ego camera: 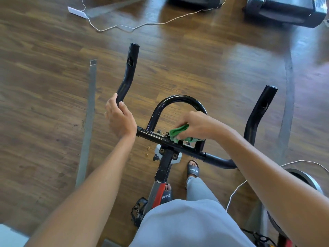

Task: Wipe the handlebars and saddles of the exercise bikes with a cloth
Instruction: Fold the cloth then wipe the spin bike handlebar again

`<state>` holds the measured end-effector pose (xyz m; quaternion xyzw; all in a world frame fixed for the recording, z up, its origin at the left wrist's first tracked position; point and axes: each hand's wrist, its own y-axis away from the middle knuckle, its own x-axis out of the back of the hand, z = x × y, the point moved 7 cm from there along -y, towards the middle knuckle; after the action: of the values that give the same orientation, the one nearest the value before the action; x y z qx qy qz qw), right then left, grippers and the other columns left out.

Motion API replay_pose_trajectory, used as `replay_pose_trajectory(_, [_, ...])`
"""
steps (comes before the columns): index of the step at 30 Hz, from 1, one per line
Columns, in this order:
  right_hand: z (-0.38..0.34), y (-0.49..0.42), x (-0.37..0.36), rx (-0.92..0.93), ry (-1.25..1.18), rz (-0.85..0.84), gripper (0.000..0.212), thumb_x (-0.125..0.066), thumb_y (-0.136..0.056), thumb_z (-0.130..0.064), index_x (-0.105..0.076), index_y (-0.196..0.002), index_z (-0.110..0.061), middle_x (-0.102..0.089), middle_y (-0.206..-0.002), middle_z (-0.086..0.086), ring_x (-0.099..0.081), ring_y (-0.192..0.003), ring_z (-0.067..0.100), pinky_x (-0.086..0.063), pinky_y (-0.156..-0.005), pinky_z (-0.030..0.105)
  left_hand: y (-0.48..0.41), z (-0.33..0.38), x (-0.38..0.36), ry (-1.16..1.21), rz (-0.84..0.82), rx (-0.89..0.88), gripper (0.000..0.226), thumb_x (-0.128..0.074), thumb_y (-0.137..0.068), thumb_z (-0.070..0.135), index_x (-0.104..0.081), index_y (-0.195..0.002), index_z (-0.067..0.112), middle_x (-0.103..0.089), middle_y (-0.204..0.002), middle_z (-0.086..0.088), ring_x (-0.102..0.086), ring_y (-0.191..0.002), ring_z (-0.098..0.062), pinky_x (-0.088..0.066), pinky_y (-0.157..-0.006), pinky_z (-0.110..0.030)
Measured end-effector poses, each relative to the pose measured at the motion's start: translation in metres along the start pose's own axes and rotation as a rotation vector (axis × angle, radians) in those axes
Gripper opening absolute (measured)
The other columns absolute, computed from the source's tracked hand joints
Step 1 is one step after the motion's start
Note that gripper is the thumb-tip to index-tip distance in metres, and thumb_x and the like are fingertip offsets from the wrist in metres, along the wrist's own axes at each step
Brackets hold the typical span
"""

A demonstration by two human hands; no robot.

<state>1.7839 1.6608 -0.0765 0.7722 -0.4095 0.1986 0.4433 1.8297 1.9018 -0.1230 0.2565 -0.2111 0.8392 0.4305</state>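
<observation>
Left hand (119, 117) curled round the left horn of the black tubular steel handlebar (179, 99), right hand (195, 126) clutching a crumpled green cloth (178, 133), pressed on the centre crossbar, brown wood-plank floor (213, 68) beneath

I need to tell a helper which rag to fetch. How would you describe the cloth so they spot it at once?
Find the black metal handlebar of the exercise bike. At its centre crossbar, the right hand holds a crumpled green cloth, the only bright green thing there.
</observation>
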Motion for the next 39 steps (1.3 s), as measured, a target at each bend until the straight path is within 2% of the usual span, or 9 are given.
replay_pose_trajectory(7, [0.005, -0.021, -0.004, -0.02, 0.047, 0.196, 0.015, -0.08, -0.083, -0.018, -0.077, -0.098, -0.022, -0.073, -0.093, -0.001, -0.068, -0.082, 0.017, -0.06, -0.076, 0.037, 0.001, 0.001, 0.003, 0.005, -0.001, -0.007, 0.039, -0.034, -0.103, 0.026, -0.05, -0.139, 0.024, -0.054, -0.14, 0.0, -0.051, -0.121, -0.023, -0.048, -0.093, -0.04])
replay_pose_trajectory(10, [0.003, -0.017, 0.0, 0.017, -0.025, 0.153, 0.017, -0.081, -0.08, -0.019, -0.075, -0.096, -0.022, -0.07, -0.087, -0.005, -0.066, -0.081, 0.014, -0.053, -0.071, 0.026, 0.002, 0.003, 0.002, 0.0, -0.004, -0.015, 0.039, -0.035, -0.103, 0.026, -0.05, -0.139, 0.024, -0.054, -0.141, 0.0, -0.05, -0.121, -0.022, -0.044, -0.092, -0.033])
replay_pose_trajectory(15, [-0.003, -0.02, -0.008, 0.032, 0.023, 0.174, 0.02, -0.082, -0.081, -0.018, -0.075, -0.1, -0.019, -0.073, -0.094, 0.001, -0.068, -0.085, 0.017, -0.059, -0.08, 0.036, 0.002, 0.001, 0.001, -0.011, 0.009, -0.018, 0.039, -0.036, -0.103, 0.025, -0.05, -0.139, 0.023, -0.053, -0.141, 0.0, -0.05, -0.123, -0.022, -0.035, -0.088, -0.024])
replay_pose_trajectory(17, [0.003, -0.019, 0.006, 0.024, -0.039, 0.254, 0.016, -0.081, -0.082, -0.019, -0.075, -0.097, -0.019, -0.072, -0.09, -0.001, -0.068, -0.082, 0.015, -0.058, -0.072, 0.029, 0.001, 0.0, 0.001, -0.013, 0.011, -0.014, 0.039, -0.037, -0.103, 0.025, -0.05, -0.139, 0.023, -0.053, -0.142, -0.001, -0.05, -0.123, -0.023, -0.033, -0.088, -0.023])
replay_pose_trajectory(21, [-0.002, -0.014, -0.011, 0.058, 0.031, 0.07, 0.018, -0.08, -0.083, -0.019, -0.074, -0.1, -0.018, -0.071, -0.093, -0.003, -0.066, -0.086, 0.014, -0.053, -0.072, 0.022, 0.001, 0.0, 0.001, -0.024, 0.022, -0.026, 0.039, -0.037, -0.103, 0.024, -0.051, -0.139, 0.022, -0.054, -0.142, -0.001, -0.051, -0.123, -0.023, -0.031, -0.088, -0.021])
replay_pose_trajectory(23, [-0.003, -0.017, -0.005, 0.031, 0.005, 0.137, 0.016, -0.079, -0.084, -0.017, -0.076, -0.1, -0.017, -0.071, -0.091, -0.003, -0.066, -0.085, 0.012, -0.056, -0.077, 0.027, 0.002, 0.0, 0.001, -0.03, 0.027, -0.03, 0.039, -0.037, -0.103, 0.024, -0.051, -0.139, 0.022, -0.054, -0.141, -0.001, -0.051, -0.122, -0.022, -0.03, -0.087, -0.019])
replay_pose_trajectory(27, [-0.022, -0.025, 0.001, 0.084, -0.098, 0.197, 0.013, -0.079, -0.083, -0.018, -0.076, -0.094, -0.023, -0.068, -0.081, -0.012, -0.06, -0.072, -0.002, -0.046, -0.061, 0.011, 0.001, 0.0, 0.002, -0.036, 0.03, -0.025, 0.039, -0.038, -0.103, 0.023, -0.051, -0.14, 0.021, -0.054, -0.142, -0.001, -0.051, -0.123, -0.022, -0.026, -0.088, -0.017])
replay_pose_trajectory(31, [-0.026, -0.039, -0.017, 0.047, -0.007, 0.12, 0.017, -0.074, -0.087, -0.013, -0.077, -0.103, -0.02, -0.072, -0.092, -0.001, -0.067, -0.079, 0.012, -0.058, -0.07, 0.027, 0.002, 0.0, 0.003, -0.027, 0.028, -0.024, 0.039, -0.037, -0.103, 0.022, -0.051, -0.14, 0.022, -0.053, -0.142, -0.001, -0.05, -0.124, -0.021, -0.026, -0.089, -0.017])
replay_pose_trajectory(39, [0.009, -0.041, -0.027, -0.102, -0.096, 0.141, 0.018, -0.071, -0.092, -0.017, -0.073, -0.109, -0.013, -0.073, -0.099, 0.005, -0.069, -0.078, 0.015, -0.06, -0.068, 0.03, 0.003, 0.003, 0.006, -0.022, 0.048, -0.042, 0.038, -0.037, -0.103, 0.022, -0.053, -0.137, 0.022, -0.056, -0.139, 0.0, -0.053, -0.12, -0.02, -0.03, -0.084, -0.016])
